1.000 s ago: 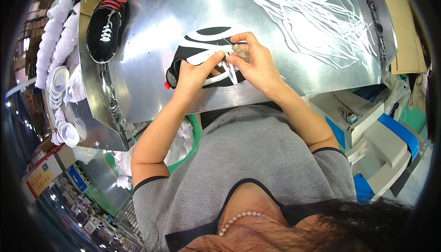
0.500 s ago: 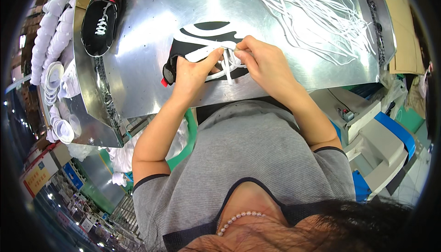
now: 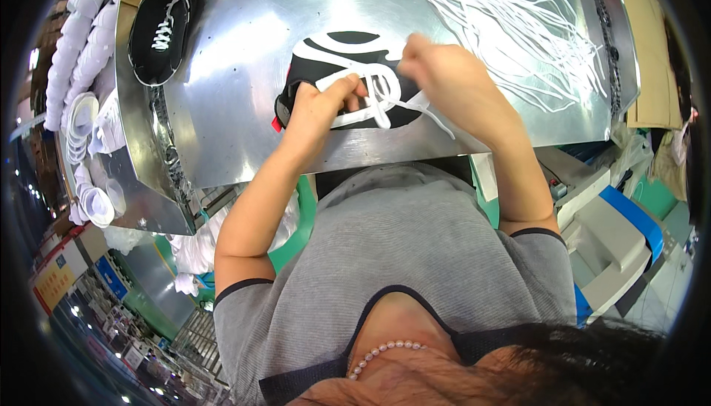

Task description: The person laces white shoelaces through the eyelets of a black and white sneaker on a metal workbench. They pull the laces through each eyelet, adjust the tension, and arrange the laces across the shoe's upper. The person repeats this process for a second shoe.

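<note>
Both hands work a black shoe [image 3: 348, 58] on the table [image 3: 244, 132]: left hand [image 3: 318, 106] grips its near edge, right hand [image 3: 437, 72] pinches the white lace [image 3: 381, 106].

Head view. A black shoe [image 3: 348, 72] with white trim lies on a metal table [image 3: 244, 110]. The left hand [image 3: 315, 110] grips its near edge; the right hand [image 3: 437, 72] pinches a white lace [image 3: 385, 102] threaded across it. Loose laces [image 3: 511, 28] are spread at the far right; a second black shoe [image 3: 163, 28] lies at the far left, beside stacked white cups [image 3: 81, 95].
</note>
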{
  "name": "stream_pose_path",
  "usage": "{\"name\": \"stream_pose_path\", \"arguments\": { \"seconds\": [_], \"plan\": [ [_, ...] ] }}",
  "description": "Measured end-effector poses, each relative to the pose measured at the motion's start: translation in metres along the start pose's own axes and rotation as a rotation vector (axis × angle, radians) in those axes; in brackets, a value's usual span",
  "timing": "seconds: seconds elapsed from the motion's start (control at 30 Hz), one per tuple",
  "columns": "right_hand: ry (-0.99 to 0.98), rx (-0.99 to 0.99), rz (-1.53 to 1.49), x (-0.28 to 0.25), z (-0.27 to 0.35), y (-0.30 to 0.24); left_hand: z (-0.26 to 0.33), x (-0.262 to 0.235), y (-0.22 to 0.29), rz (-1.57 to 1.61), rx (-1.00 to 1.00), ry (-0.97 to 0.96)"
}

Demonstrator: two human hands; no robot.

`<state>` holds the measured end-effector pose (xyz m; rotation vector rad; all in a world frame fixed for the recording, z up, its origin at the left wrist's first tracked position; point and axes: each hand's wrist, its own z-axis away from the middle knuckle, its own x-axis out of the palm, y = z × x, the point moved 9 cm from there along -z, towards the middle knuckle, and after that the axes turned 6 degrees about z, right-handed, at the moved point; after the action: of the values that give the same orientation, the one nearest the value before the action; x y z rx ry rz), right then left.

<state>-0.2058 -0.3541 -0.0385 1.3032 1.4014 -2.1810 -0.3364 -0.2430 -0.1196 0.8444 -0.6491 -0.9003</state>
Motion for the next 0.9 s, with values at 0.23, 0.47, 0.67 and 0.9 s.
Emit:
{"name": "stream_pose_path", "arguments": {
  "seconds": [0.23, 0.47, 0.67, 0.9],
  "plan": [
    [0.224, -0.051, -0.459, 0.055, -0.018, 0.026, -0.006, 0.008, 0.021, -0.214, 0.204, 0.073],
    [0.288, 0.032, -0.216, 0.06, -0.025, 0.031, 0.039, -0.002, 0.044, 0.302, -0.062, -0.231],
    [0.31, 0.093, -0.241, 0.057, -0.028, 0.03, 0.147, -0.062, 0.159, 1.14, 0.624, -0.352],
    [0.365, 0.073, -0.366, 0.053, -0.032, 0.037, 0.087, 0.029, 0.068, -0.903, 0.862, 0.163]
  ]
}}
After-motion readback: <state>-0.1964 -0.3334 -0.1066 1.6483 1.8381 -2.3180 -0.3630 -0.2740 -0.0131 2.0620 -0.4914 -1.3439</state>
